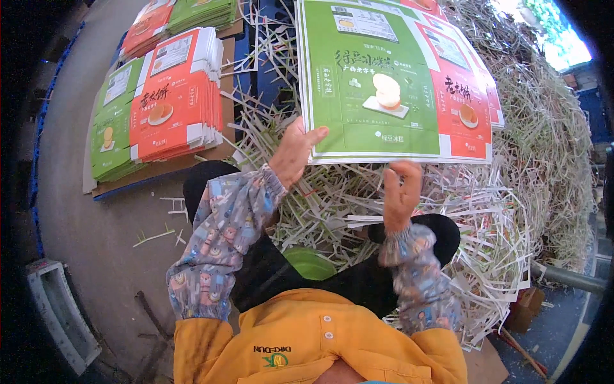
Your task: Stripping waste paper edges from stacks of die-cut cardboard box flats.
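Large printed carton sheets (377, 137), green and red panels with white margins, stand in front of me as a stack. My left hand (291, 153) is closed on their left edge near the lower corner, its thumb on the front face. Just below the bottom edge, my right hand (402, 195) is curled with thumb and index finger drawn together. Whether anything is between those fingertips cannot be made out. Long, thin paper offcut strips (326, 205) lie beneath the sheets and around both hands.
At the left, stacked red and green printed blanks (179, 105) rest on cardboard over a blue pallet. A tall heap of shredded strips (543, 134) rises at the right. Between my legs sits a green round object (309, 263). A metal pipe (569, 279) lies low at the right.
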